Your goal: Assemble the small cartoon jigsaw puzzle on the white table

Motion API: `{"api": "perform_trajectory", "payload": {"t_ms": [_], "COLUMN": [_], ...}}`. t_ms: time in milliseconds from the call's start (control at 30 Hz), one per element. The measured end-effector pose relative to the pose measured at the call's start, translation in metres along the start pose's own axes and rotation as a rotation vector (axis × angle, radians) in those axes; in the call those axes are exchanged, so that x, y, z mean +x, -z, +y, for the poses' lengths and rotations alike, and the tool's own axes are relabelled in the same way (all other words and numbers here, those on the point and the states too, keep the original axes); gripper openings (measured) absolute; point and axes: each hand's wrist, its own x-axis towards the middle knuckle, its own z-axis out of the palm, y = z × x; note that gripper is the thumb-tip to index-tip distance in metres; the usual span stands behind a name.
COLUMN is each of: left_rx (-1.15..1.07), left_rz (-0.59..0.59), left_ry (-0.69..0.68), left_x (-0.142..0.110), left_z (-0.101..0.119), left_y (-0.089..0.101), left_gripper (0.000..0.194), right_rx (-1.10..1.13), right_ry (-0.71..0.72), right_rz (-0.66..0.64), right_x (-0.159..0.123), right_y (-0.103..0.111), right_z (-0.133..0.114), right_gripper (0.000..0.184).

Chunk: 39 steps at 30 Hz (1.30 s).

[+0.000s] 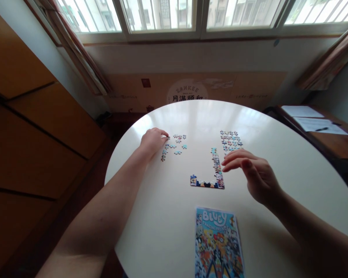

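Note:
My left hand [154, 140] reaches to the far left of the table, its thumb and fingertips closed on a small jigsaw piece [168, 138] at the edge of a group of loose pieces [178, 152]. My right hand [256, 173] hovers with fingers apart, holding nothing, just right of the joined jigsaw strip [218, 170]. That strip runs down the right side and along the bottom, ending in a corner piece [193, 180] at the left. Behind the right hand lies another batch of loose pieces [231, 139], set close together.
The white round table [162, 224] carries everything. Near its front lies a colourful "Bluey" picture sheet or booklet [219, 243]. On the right, a brown side table [343, 144] holds papers [319, 125] and a pen [321, 129]. Wooden cabinets [31, 135] stand at the left, windows ahead.

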Motion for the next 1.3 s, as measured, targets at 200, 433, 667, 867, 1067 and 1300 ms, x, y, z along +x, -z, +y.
{"api": "perform_trajectory", "payload": {"t_ms": [200,433,667,867,1067,1300], "left_rx": [-0.027,-0.078,-0.013,0.006,-0.058,-0.032], "left_rz": [-0.017,0.013,-0.022,0.084,0.129,-0.006], "left_ry": [-0.051,-0.091,-0.169,-0.076,-0.155,-0.378], "left_x": [-0.003,-0.003,-0.012,-0.011,-0.013,-0.021], "left_z": [-0.003,0.004,0.03,0.028,0.024,0.034], "left_y": [0.002,-0.001,-0.009,-0.006,0.005,0.002], "left_gripper": [0.024,0.029,0.04,0.041,0.03,0.03], "right_rx": [0.009,0.0,0.001,0.0,-0.009,-0.01], "right_ry": [0.016,0.024,0.019,0.014,0.013,-0.005], "right_rz": [-0.017,-0.001,0.012,0.0,-0.007,0.014], "right_x": [-0.001,0.0,0.002,0.001,0.001,0.001], "right_y": [-0.001,-0.001,-0.002,-0.002,-0.002,-0.002], "right_z": [-0.001,-0.003,-0.005,-0.005,-0.006,-0.006], "right_gripper": [0.043,0.038,0.038,0.037,0.038,0.04]}}
